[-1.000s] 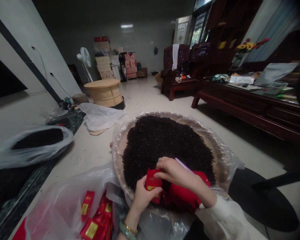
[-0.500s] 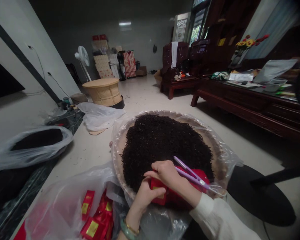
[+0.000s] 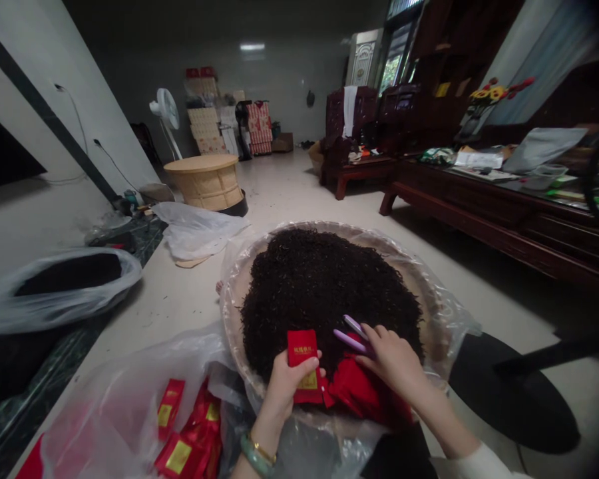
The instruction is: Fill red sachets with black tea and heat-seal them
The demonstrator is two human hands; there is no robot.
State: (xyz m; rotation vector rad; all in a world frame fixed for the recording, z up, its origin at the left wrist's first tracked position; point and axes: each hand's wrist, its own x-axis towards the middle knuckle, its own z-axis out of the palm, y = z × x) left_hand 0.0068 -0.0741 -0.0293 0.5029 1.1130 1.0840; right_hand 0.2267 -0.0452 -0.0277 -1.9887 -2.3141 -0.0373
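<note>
Near the front of the round tray [image 3: 432, 303], the left hand [image 3: 279, 382] is gripping a red packet [image 3: 302, 349], its gold characters blurring. Having left the packet, the right hand [image 3: 397, 362] is grasping purple tongs [image 3: 350, 341].

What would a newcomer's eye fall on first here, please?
The wide heap of dark, thin strands in the round, plastic-lined tray dominates the lower centre. At its near edge, the left hand holds a small red rectangular packet with gold print, and the right hand a purple, two-armed tool.

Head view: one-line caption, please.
Left hand holding a red packet, right hand a purple tool, over a tray of dark shreds.
</note>
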